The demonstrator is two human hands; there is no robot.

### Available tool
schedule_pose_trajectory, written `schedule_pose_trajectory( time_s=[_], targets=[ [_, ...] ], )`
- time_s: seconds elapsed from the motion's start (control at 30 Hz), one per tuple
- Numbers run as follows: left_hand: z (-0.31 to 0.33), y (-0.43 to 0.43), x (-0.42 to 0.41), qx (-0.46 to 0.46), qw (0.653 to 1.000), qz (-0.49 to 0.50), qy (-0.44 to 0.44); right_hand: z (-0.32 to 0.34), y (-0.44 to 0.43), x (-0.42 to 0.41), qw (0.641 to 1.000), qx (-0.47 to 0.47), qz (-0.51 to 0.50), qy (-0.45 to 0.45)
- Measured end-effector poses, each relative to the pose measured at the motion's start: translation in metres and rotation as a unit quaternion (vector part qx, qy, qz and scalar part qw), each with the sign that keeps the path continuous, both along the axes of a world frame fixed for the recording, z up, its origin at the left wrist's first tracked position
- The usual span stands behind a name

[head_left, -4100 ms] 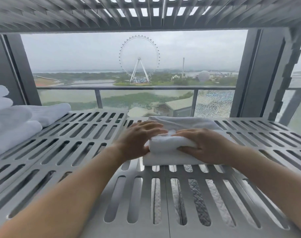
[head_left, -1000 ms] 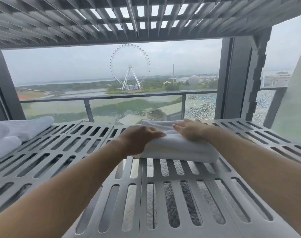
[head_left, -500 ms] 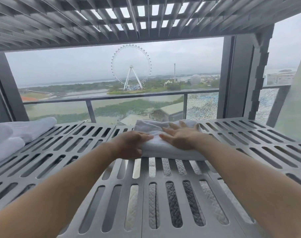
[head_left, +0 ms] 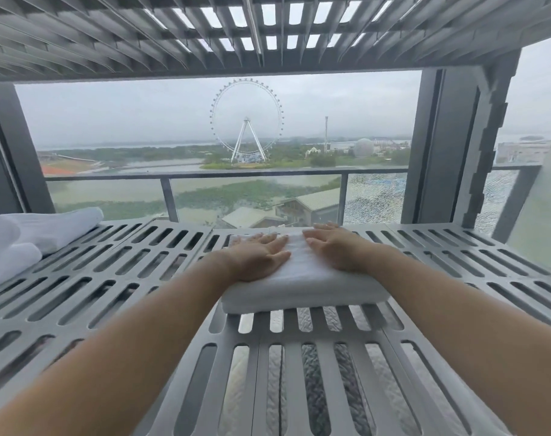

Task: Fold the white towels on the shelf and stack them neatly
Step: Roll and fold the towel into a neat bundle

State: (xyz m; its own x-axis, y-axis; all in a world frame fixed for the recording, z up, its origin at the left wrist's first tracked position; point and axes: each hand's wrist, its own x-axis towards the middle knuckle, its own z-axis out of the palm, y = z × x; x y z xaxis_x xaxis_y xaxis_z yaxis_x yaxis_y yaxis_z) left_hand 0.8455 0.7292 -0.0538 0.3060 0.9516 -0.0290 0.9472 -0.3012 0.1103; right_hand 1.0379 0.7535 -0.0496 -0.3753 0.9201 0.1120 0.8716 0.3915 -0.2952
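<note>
At far left I see loose towels (head_left: 25,243) heaped on the slatted shelf (head_left: 88,297), well apart from the work. My left hand (head_left: 258,256) lies flat, grip open, fingers straight, pressing the folded towel (head_left: 299,287) at mid-shelf. My right hand (head_left: 333,250) presses beside it, equally flat and open.

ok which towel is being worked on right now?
The folded towel at the middle of the shelf: left hand and right hand both press flat on it. The other towels lie piled at the left edge, untouched.
</note>
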Motion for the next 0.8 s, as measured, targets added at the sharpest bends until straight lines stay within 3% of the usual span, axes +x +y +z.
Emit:
schedule_pose_trajectory(
  time_s=[0.1, 0.33, 0.43, 0.53, 0.67, 0.8],
  targets=[
    [-0.01, 0.001, -0.004, 0.028, 0.999, 0.018, -0.006, -0.004, 0.008, -0.005, 0.997, -0.046, -0.046, -0.04],
    [-0.013, 0.003, -0.006, 0.018, 0.998, 0.055, -0.015, -0.013, 0.01, -0.002, 0.997, -0.032, -0.048, -0.049],
    [-0.009, 0.005, -0.001, 0.016, 0.996, 0.075, 0.048, -0.013, 0.007, -0.005, 0.994, 0.036, -0.033, -0.102],
    [0.003, 0.012, 0.014, 0.036, 0.991, 0.088, 0.097, -0.005, 0.012, -0.011, 0.984, 0.112, 0.074, -0.116],
    [0.005, 0.029, 0.02, 0.078, 0.995, 0.065, 0.007, 0.0, 0.036, -0.018, 0.996, 0.055, 0.074, -0.017],
    [0.003, 0.048, 0.009, 0.069, 0.994, 0.083, -0.016, 0.002, 0.066, -0.018, 0.995, 0.062, 0.029, -0.072]
  ],
)
